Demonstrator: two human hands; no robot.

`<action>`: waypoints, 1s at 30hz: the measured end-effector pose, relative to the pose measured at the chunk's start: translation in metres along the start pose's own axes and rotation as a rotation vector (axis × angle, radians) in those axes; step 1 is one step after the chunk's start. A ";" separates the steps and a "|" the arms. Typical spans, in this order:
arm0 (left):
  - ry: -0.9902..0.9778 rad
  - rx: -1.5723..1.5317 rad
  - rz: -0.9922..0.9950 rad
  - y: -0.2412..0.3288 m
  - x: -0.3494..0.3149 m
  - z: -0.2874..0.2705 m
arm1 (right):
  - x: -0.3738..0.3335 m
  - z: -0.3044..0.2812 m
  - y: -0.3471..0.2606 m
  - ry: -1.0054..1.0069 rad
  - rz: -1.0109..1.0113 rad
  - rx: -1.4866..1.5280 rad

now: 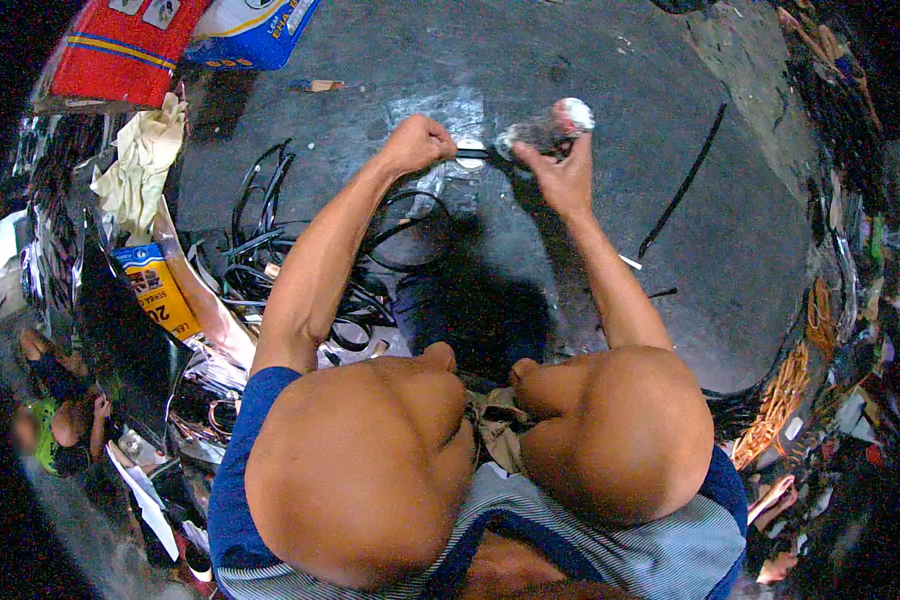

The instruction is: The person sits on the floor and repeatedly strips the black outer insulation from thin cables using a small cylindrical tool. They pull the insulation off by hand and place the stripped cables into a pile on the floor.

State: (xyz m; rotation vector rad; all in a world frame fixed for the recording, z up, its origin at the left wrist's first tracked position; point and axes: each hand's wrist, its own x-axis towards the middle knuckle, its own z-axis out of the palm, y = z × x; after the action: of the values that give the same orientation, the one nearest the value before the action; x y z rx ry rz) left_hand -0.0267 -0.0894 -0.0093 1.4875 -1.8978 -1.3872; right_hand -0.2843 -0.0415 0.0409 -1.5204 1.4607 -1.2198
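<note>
My left hand (pixel 418 145) is closed, its fingers pinching the end of a short black strip (pixel 474 153). The strip passes over a small whitish round piece (pixel 468 166) on the dark floor. My right hand (pixel 562 178) is wrapped round a greyish, see-through object (pixel 540 133) with a red and white end. It looks like a small bottle, but motion blurs it and its exact kind is unclear. The object is tilted, its lower left end close to the strip's right end; I cannot tell whether they touch. Loops of black cable (pixel 410 265) lie near my left forearm.
Red (pixel 120 55) and blue-white (pixel 250 35) packages stand at far left, above a crumpled cream cloth (pixel 142 165) and a yellow-blue box (pixel 158 290). A long black strip (pixel 685 185) lies at right, near orange strands (pixel 778 405). Another person (pixel 65 415) sits at lower left.
</note>
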 end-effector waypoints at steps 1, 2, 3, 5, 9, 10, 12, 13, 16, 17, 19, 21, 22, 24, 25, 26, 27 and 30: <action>0.017 0.026 -0.022 -0.002 0.000 0.002 | -0.003 0.009 -0.009 -0.044 0.074 0.002; 0.032 0.057 -0.036 0.001 0.003 0.002 | -0.004 0.015 -0.021 -0.078 0.144 0.002; 0.040 0.069 -0.039 0.004 0.005 0.003 | -0.004 0.022 -0.006 -0.112 0.081 -0.050; 0.061 0.099 -0.053 0.007 0.004 0.004 | -0.006 0.035 -0.017 -0.201 0.152 -0.221; 0.110 0.220 -0.056 0.011 -0.004 0.003 | -0.011 0.053 -0.012 -0.247 -0.008 -0.358; 0.091 0.276 -0.042 0.015 -0.005 0.002 | -0.012 0.055 -0.010 -0.222 -0.086 -0.374; 0.182 0.270 0.153 0.024 -0.010 0.003 | -0.019 0.056 -0.009 -0.226 -0.117 -0.383; 0.291 0.202 0.337 0.035 -0.018 0.007 | -0.020 0.055 -0.010 -0.241 -0.111 -0.401; 0.315 0.044 0.400 0.071 -0.039 0.012 | -0.021 0.052 -0.012 -0.270 -0.166 -0.420; 0.275 -0.009 0.331 0.071 -0.040 0.015 | -0.018 0.050 -0.006 -0.262 -0.210 -0.416; 0.285 -0.040 0.259 0.067 -0.043 0.015 | -0.015 0.049 -0.007 -0.215 -0.267 -0.434; 0.301 0.013 0.272 0.065 -0.036 0.021 | -0.009 0.048 0.032 -0.207 0.133 -0.282; 0.317 0.045 0.268 0.064 -0.037 0.020 | -0.004 0.053 0.038 -0.212 0.329 -0.193; 0.284 0.027 0.268 0.063 -0.036 0.021 | -0.002 0.056 0.048 -0.207 0.426 -0.123; 0.271 0.020 0.266 0.063 -0.035 0.020 | -0.001 0.056 0.055 -0.212 0.458 -0.080; 0.259 0.023 0.282 0.066 -0.033 0.020 | 0.001 0.056 0.061 -0.218 0.487 -0.033; 0.246 0.025 0.302 0.071 -0.028 0.021 | 0.002 0.052 0.068 -0.131 0.469 -0.058; 0.318 0.082 0.340 0.064 -0.033 0.021 | 0.007 0.045 0.020 -0.116 0.723 0.063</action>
State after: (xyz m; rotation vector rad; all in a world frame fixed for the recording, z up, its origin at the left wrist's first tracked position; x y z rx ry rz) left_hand -0.0640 -0.0526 0.0448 1.2569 -1.9071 -0.8759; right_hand -0.2489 -0.0566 0.0091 -0.8653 1.6606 -0.7144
